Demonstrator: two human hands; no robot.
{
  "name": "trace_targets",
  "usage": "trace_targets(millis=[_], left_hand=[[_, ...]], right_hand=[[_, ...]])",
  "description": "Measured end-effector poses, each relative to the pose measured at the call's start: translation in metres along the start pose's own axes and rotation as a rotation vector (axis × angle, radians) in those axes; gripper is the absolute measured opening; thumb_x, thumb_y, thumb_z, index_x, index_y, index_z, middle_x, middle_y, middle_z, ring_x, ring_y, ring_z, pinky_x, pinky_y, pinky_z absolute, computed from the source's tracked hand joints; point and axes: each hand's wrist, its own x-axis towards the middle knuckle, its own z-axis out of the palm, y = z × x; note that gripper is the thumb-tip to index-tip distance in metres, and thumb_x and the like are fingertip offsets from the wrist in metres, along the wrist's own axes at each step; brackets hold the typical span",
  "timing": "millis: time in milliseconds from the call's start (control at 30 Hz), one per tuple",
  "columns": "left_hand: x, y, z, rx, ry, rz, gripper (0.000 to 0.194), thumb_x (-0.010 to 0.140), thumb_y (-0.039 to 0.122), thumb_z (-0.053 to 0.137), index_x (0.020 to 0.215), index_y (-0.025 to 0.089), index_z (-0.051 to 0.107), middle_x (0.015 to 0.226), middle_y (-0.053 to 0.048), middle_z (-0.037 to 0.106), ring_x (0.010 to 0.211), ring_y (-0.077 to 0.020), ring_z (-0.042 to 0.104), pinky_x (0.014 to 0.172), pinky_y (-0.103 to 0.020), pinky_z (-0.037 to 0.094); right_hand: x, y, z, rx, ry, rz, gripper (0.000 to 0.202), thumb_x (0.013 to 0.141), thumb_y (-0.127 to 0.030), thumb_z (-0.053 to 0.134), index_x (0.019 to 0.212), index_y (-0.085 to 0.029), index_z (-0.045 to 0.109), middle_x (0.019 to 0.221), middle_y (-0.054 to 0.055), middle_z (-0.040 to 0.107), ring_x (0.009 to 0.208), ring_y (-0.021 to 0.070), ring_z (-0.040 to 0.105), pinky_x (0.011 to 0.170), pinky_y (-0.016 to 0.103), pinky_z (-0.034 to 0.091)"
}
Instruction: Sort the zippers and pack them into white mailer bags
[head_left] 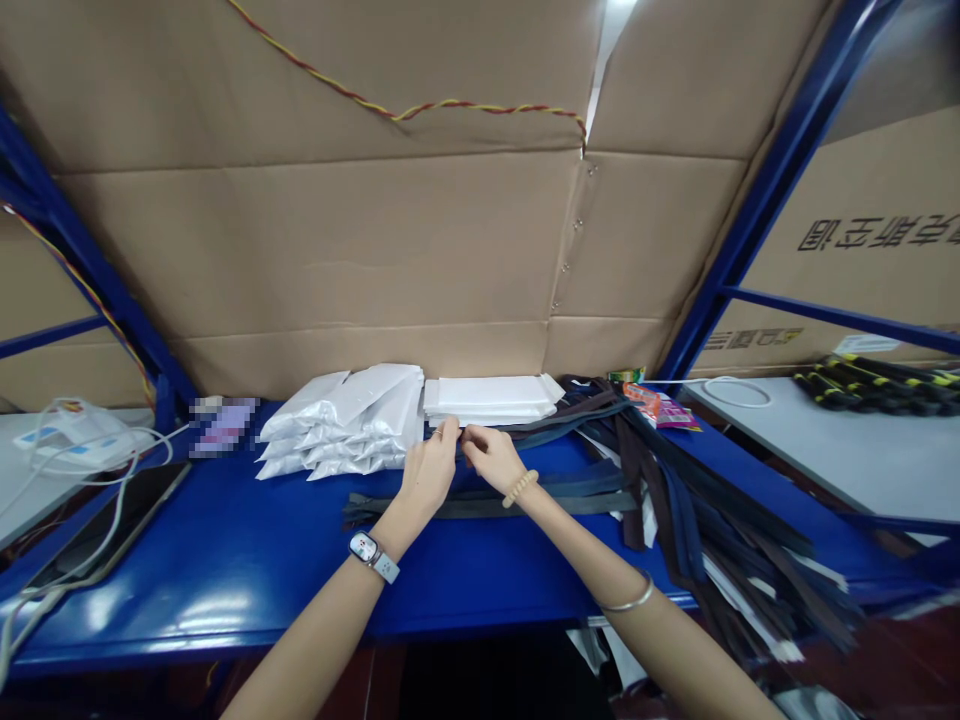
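My left hand (431,470) and my right hand (491,458) meet fingertip to fingertip over the middle of the blue table. Both are closed in a pinch on the end of a dark zipper (536,434), whose tape runs right behind my right hand into a heap; the pinched bit itself is tiny and partly covered by my fingers. Below my hands, a grey zipper (540,506) lies flat across the table. Just behind them rests a stack of flat white packets (491,395). Plump white plastic packages (345,425) are piled beside my left hand.
A tangle of navy, brown and black zippers (675,490) spreads over the table's right side and hangs off its front edge. Colourful small wrappers (660,405) lie behind it. White cables (124,480) cross the left end. A cardboard wall (390,240) and blue posts (780,180) close the back.
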Motion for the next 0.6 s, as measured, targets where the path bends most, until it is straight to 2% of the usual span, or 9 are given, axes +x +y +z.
trace_targets(millis=[167,400,500,600], left_hand=[[-0.002,-0.005,-0.005,-0.006,0.074,0.063,0.028,0.095,0.022,0.024,0.107,0.018,0.049,0.088,-0.010,0.064,0.080,-0.0212,0.064,0.061,-0.027,0.041],[-0.021,-0.002,-0.011,0.010,0.122,0.203,0.030,0.095,0.020,0.026,0.113,0.018,0.050,0.100,-0.011,0.063,0.088,-0.0190,0.063,0.069,-0.026,0.043],[-0.032,-0.008,-0.016,0.049,0.171,0.182,0.031,0.095,0.020,0.025,0.112,0.018,0.052,0.102,-0.011,0.064,0.085,-0.0190,0.063,0.070,-0.027,0.042],[-0.042,-0.026,-0.027,0.088,0.255,0.100,0.033,0.096,0.022,0.025,0.108,0.018,0.055,0.090,-0.009,0.067,0.078,-0.0178,0.063,0.068,-0.027,0.040]], right_hand=[[-0.003,-0.010,-0.006,-0.010,0.036,-0.024,0.020,0.078,-0.023,0.039,0.060,-0.020,0.047,0.055,-0.002,0.053,0.055,0.0130,0.048,0.060,0.022,0.037],[-0.025,-0.024,-0.023,-0.199,0.120,-0.047,0.018,0.078,-0.026,0.043,0.062,-0.020,0.049,0.059,-0.002,0.053,0.057,0.0123,0.046,0.058,0.021,0.033],[-0.033,-0.019,-0.031,-0.291,0.160,-0.047,0.017,0.078,-0.024,0.045,0.062,-0.020,0.049,0.063,-0.001,0.055,0.058,0.0119,0.047,0.058,0.022,0.030],[-0.039,-0.003,-0.042,-0.363,0.211,-0.007,0.017,0.078,-0.024,0.045,0.062,-0.020,0.050,0.067,-0.001,0.055,0.059,0.0118,0.048,0.058,0.023,0.030]])
